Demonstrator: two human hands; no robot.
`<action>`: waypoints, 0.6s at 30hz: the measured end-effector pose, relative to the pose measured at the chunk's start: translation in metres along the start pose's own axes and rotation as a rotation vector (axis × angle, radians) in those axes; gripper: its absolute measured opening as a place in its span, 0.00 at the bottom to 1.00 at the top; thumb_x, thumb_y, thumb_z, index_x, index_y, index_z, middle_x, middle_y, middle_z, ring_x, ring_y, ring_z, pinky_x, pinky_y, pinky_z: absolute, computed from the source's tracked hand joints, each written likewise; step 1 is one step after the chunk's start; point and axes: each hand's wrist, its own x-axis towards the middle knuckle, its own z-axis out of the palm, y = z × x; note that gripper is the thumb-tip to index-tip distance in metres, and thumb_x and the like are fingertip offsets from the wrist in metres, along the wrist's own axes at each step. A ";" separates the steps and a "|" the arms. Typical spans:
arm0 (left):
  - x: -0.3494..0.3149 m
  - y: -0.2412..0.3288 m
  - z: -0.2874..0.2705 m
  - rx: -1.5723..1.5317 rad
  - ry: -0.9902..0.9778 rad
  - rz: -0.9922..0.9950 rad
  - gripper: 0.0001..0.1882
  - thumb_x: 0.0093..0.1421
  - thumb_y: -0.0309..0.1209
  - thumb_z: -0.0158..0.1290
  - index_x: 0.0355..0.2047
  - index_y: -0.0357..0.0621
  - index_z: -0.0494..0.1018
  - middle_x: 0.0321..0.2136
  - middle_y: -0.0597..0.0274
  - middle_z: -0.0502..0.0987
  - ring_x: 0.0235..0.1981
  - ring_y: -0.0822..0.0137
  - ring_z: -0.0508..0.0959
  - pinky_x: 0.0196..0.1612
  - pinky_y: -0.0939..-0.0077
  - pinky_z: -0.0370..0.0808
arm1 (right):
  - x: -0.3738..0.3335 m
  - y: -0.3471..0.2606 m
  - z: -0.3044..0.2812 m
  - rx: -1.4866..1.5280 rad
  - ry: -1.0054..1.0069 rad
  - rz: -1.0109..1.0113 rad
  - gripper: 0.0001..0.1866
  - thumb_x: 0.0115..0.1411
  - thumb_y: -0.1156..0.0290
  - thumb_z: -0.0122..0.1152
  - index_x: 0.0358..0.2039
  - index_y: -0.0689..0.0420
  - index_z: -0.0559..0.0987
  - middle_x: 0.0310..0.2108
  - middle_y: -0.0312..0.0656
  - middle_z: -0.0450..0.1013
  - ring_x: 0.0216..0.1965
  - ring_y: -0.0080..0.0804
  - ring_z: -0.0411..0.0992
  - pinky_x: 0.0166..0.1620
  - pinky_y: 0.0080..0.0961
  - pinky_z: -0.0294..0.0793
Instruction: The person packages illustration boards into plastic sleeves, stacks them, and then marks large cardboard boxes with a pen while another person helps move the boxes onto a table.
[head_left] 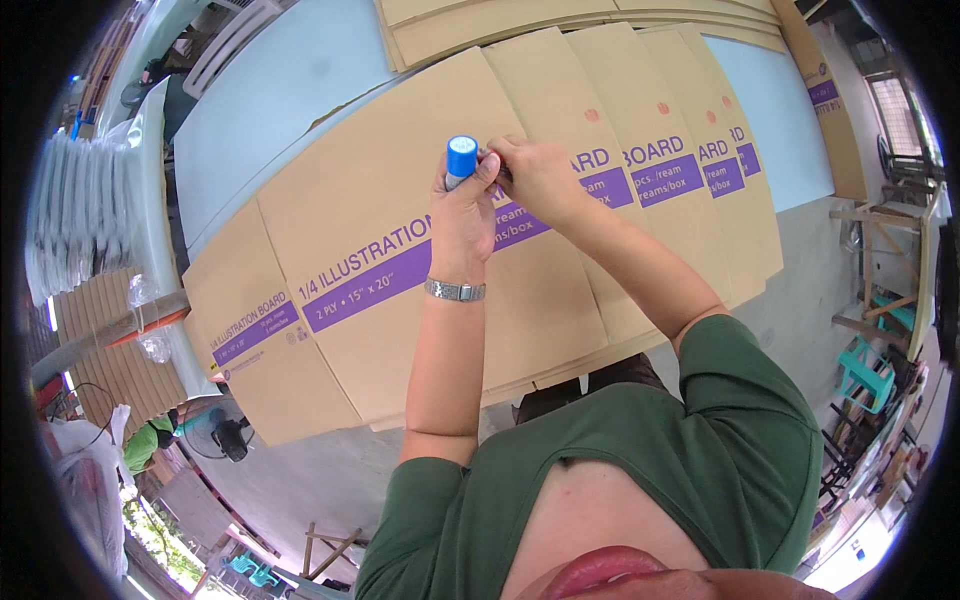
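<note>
My left hand (466,220), with a silver watch on its wrist, is closed around a small cylinder with a bright blue top (461,150). Its paler body is mostly covered by my fingers, so I cannot tell its kind. Close beside it on the right, my right hand (540,175) is closed, fingertips pinched near my left thumb. Something small and dark shows between the two hands, too little to name. Beneath both hands lie flat brown cardboard box blanks (400,165) with purple printed bands, overlapping like a fan toward the right.
The blanks rest on a pale blue tabletop (290,85). More cardboard (450,30) is piled at the far edge. To the left stand plastic-wrapped bundles (85,215) and a fan (215,435). A teal stool (866,375) and wooden frames are at the right.
</note>
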 end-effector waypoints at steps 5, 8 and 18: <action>0.003 -0.009 -0.011 0.172 0.026 -0.030 0.08 0.54 0.24 0.60 0.34 0.44 0.74 0.29 0.69 0.75 0.30 0.74 0.73 0.33 0.80 0.68 | 0.004 0.026 0.001 0.265 0.078 0.075 0.06 0.57 0.72 0.59 0.34 0.58 0.75 0.29 0.39 0.76 0.29 0.35 0.76 0.31 0.30 0.74; 0.005 -0.022 -0.033 0.515 -0.007 0.071 0.10 0.53 0.27 0.62 0.36 0.43 0.74 0.31 0.68 0.75 0.31 0.75 0.73 0.35 0.80 0.70 | 0.037 0.064 -0.010 0.778 0.157 0.335 0.06 0.60 0.72 0.59 0.36 0.59 0.76 0.30 0.34 0.75 0.31 0.25 0.75 0.34 0.24 0.74; 0.004 -0.071 -0.043 1.472 -0.186 0.577 0.16 0.46 0.39 0.64 0.32 0.44 0.78 0.43 0.65 0.78 0.48 0.61 0.71 0.50 0.64 0.64 | 0.058 0.116 0.024 0.913 -0.072 0.261 0.08 0.55 0.71 0.61 0.36 0.58 0.76 0.31 0.35 0.74 0.33 0.20 0.71 0.38 0.19 0.71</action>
